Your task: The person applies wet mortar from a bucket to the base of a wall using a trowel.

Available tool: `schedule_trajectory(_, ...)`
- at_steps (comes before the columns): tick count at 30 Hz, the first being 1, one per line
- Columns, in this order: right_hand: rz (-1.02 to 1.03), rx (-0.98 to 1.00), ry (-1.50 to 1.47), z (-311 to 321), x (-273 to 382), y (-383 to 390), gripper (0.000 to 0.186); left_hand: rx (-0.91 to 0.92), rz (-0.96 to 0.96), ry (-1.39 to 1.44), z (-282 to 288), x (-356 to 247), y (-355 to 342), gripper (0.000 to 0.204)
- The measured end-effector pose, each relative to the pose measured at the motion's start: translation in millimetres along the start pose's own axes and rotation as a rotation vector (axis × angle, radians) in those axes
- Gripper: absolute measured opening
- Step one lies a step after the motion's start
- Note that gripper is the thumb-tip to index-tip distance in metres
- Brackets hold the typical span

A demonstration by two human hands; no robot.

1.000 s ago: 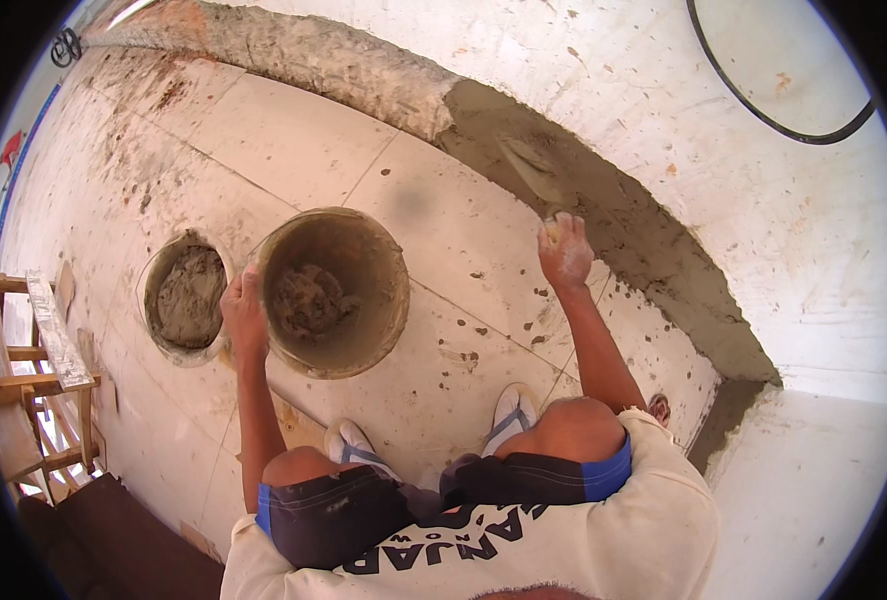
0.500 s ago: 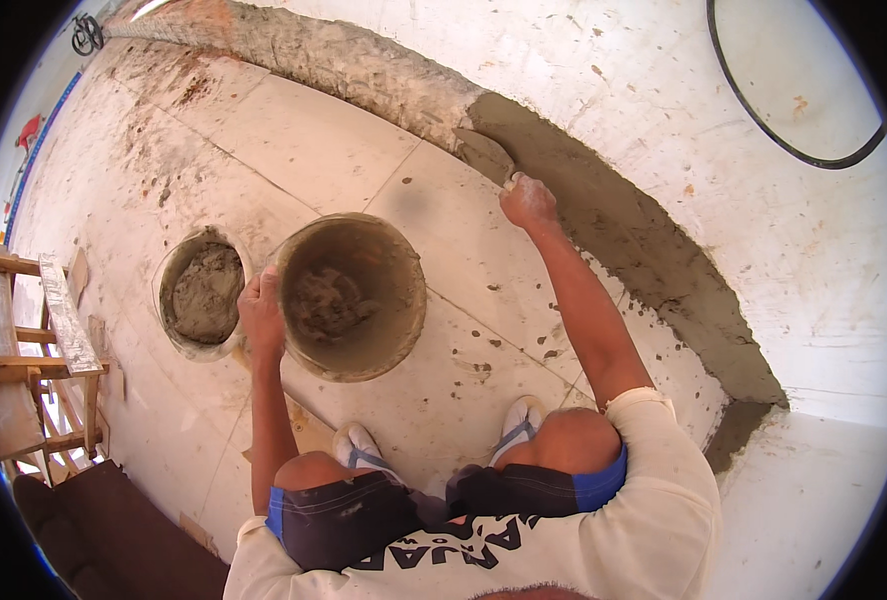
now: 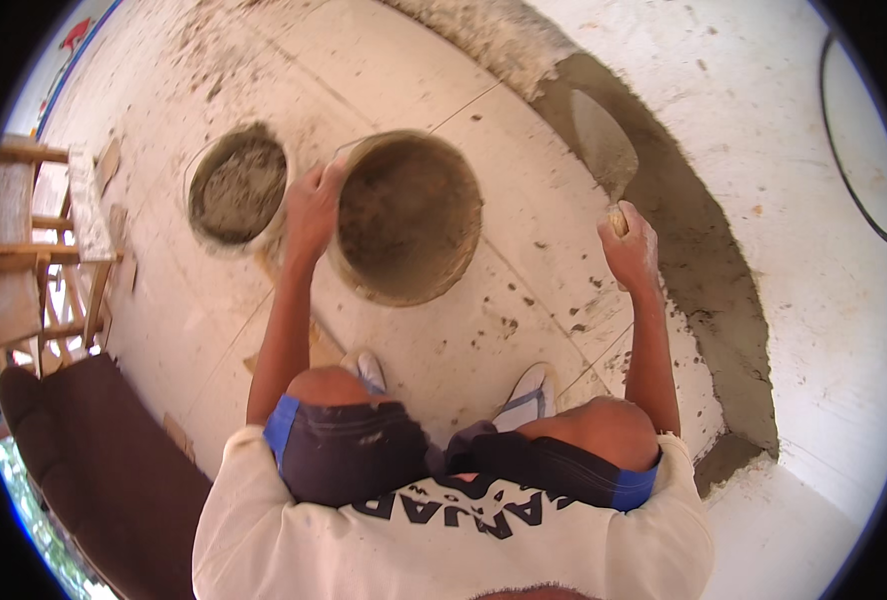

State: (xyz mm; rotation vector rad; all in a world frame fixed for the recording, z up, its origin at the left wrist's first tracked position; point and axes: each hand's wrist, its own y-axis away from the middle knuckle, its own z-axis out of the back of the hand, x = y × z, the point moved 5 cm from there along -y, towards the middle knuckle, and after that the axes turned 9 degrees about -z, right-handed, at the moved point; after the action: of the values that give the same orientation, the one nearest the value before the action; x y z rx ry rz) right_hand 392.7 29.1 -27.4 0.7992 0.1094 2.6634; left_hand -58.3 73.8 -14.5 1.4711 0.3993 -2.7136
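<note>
My left hand (image 3: 312, 210) is closed on the left rim of a large round bucket (image 3: 461, 225), whose bottom holds some grey mortar (image 3: 389, 200). In my right hand (image 3: 632, 250) is the handle of a pointed trowel (image 3: 606, 145). Its blade points away from me, over the far part of a wet mortar strip (image 3: 729, 300); whether it touches the mortar I cannot tell. The strip curves along the foot of a white wall. Left of the large bucket stands a smaller bucket (image 3: 195, 215) filled with mortar (image 3: 239, 187).
Mortar splashes dot the tiled floor (image 3: 434, 345) around my feet. Beyond the wet strip runs a rough, drier band (image 3: 494, 35). A wooden trestle (image 3: 39, 250) and a dark brown seat (image 3: 99, 450) stand at the left. A black hose (image 3: 844, 165) hangs at the right.
The trowel has moved from the strip's far end a little nearer, and its blade now lies over the strip. The view has shifted. My left hand stays on the bucket rim.
</note>
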Motion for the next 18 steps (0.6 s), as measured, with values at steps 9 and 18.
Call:
schedule_trajectory(9, 0.47, 0.506, 0.258, -115.2, 111.9, 79.9, 0.031, 0.141, 0.069, 0.116, -16.7, -15.1, 5.0, 0.048)
schedule_trajectory(18, 0.784, 0.701, 0.498, -164.9, 103.9, 94.9, 0.026, 0.207, -0.018, 0.109, -2.1, -1.7, 8.1, 0.047)
